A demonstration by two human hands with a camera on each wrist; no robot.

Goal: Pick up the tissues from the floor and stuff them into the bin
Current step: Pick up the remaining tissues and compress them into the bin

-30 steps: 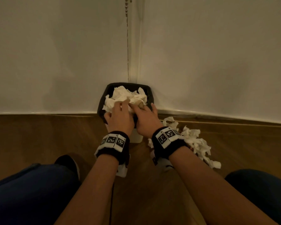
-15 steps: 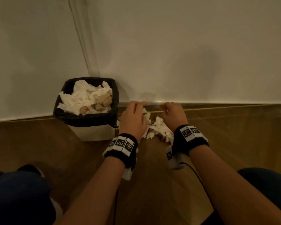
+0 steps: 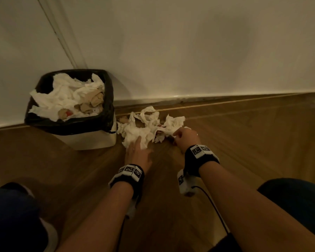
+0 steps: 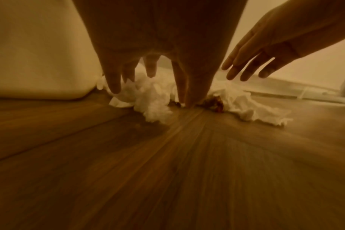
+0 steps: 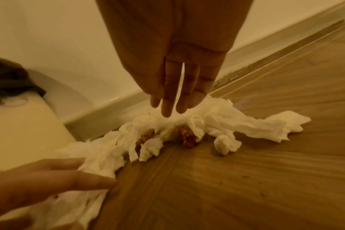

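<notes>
While the bin (image 3: 105,99) is sitting nearly full, both spread hands, left (image 3: 137,153) and right (image 3: 185,136), are reaching floor tissues (image 3: 147,128); none gripped.

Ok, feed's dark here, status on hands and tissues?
Both hands open: left hand on tissues, right hand at pile's right end. Nothing lifted. Bin heaped full, beside pile.

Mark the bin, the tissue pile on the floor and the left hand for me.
bin (image 3: 69,127), head view, front of its black-lined rim.
tissue pile (image 3: 135,132), head view, thick white clump nearest the bin.
left hand (image 3: 137,155), head view, back of the hand.
</notes>
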